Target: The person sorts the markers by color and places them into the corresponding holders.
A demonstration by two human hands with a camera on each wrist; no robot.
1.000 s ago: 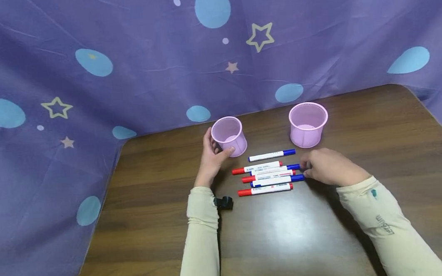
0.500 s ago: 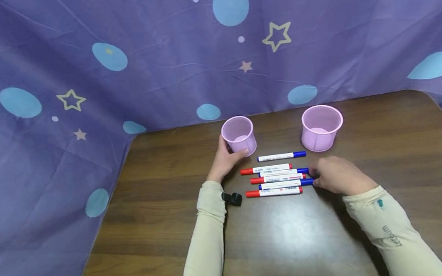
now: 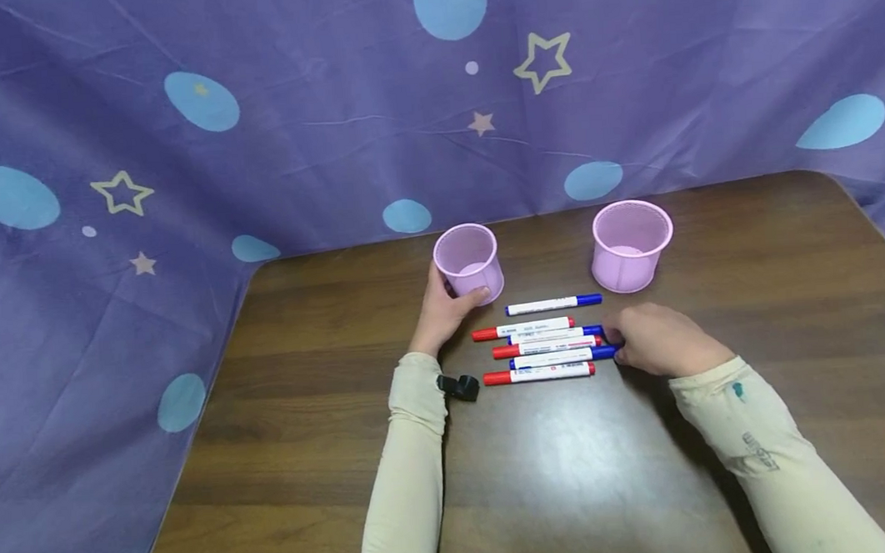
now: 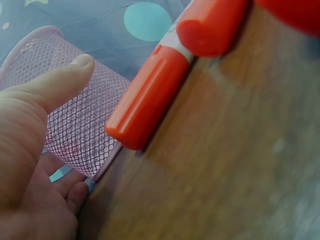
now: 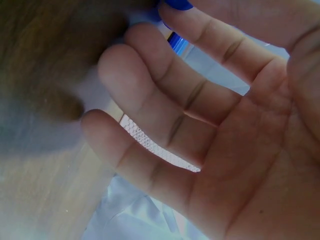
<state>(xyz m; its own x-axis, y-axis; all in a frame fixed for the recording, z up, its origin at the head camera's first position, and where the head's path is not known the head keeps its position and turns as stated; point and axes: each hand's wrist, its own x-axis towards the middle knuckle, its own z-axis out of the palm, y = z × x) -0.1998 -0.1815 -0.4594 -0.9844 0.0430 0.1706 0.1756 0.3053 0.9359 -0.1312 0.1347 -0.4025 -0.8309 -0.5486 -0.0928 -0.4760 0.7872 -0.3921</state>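
My left hand [image 3: 441,317] holds a pink mesh pen holder [image 3: 492,280], its thumb against the near side and its fingers around the left. In the left wrist view the thumb presses the mesh wall [image 4: 85,120]. To the right of the marker row, my right hand [image 3: 667,338] pinches the blue cap end of a whiteboard marker [image 3: 559,359] between thumb and index finger. In the right wrist view that blue cap [image 5: 178,4] shows at the index fingertip; the other fingers are loosely bent. Red-capped markers [image 3: 538,374] and blue-capped ones lie side by side, roughly parallel.
A second pink pen holder [image 3: 624,274] stands upright at the back right, beyond my right hand. One blue-capped marker [image 3: 542,306] lies apart behind the row. The wooden table [image 3: 309,450] ends at a purple patterned cloth [image 3: 317,174] behind and to the left.
The head view has shifted slightly. Both hands keep almost the same place, the left at the pen holder and the right at the blue cap; the markers have not visibly moved.
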